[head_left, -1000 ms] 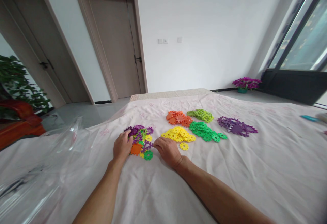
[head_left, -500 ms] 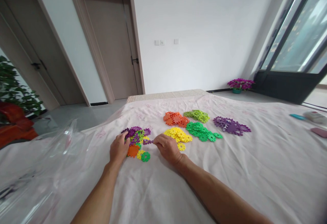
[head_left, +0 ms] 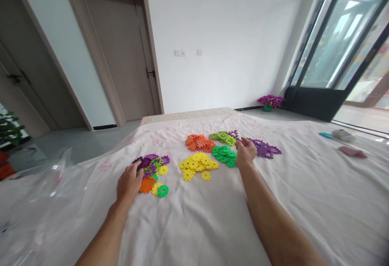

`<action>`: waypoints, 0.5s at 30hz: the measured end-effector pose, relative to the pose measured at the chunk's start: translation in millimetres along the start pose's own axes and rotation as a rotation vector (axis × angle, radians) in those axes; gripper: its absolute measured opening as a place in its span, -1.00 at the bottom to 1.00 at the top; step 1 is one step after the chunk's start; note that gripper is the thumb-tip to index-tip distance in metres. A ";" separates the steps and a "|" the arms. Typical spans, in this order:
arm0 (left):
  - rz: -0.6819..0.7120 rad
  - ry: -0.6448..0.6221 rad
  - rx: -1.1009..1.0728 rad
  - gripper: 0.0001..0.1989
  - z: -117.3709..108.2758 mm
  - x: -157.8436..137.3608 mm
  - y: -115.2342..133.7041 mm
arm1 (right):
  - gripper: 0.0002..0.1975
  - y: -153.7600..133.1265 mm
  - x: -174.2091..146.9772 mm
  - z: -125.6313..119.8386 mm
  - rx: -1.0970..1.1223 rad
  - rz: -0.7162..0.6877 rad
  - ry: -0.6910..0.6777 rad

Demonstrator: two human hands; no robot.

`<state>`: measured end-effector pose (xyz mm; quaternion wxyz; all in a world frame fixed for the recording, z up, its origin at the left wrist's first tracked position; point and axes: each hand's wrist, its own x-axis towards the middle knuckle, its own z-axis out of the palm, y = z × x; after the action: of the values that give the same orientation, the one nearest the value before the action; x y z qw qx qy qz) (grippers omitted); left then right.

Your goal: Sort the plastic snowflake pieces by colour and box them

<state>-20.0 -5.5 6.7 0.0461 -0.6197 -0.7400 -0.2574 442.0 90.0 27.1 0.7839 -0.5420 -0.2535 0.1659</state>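
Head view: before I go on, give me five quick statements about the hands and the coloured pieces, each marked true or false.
1. The left hand is at the mixed pile. True.
2. The mixed pile is all purple. False: orange, yellow and green pieces show in it too.
3. The orange pile lies beyond the yellow pile, seen from the person. True.
4. The right hand is reaching into the yellow pile. False: it is farther right, near the purple pile, with a purple piece at its fingertips.
5. The light green pile lies beyond the darker green pile. True.
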 end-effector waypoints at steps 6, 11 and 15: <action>0.004 0.014 0.009 -0.55 2.7 0.2 -2.6 | -0.59 18.0 39.0 -27.4 0.085 0.159 0.242; 0.003 0.011 -0.002 -0.54 4.1 0.4 -3.9 | -0.58 22.0 57.7 -39.2 0.015 0.144 0.331; -0.007 -0.002 0.000 -0.54 3.9 1.0 -3.8 | -0.56 23.3 56.3 -44.1 -0.055 0.084 0.369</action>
<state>-22.9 -3.2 2.5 0.0445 -0.6172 -0.7423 -0.2569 513.7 94.7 5.1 0.7943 -0.5947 -0.0871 0.0890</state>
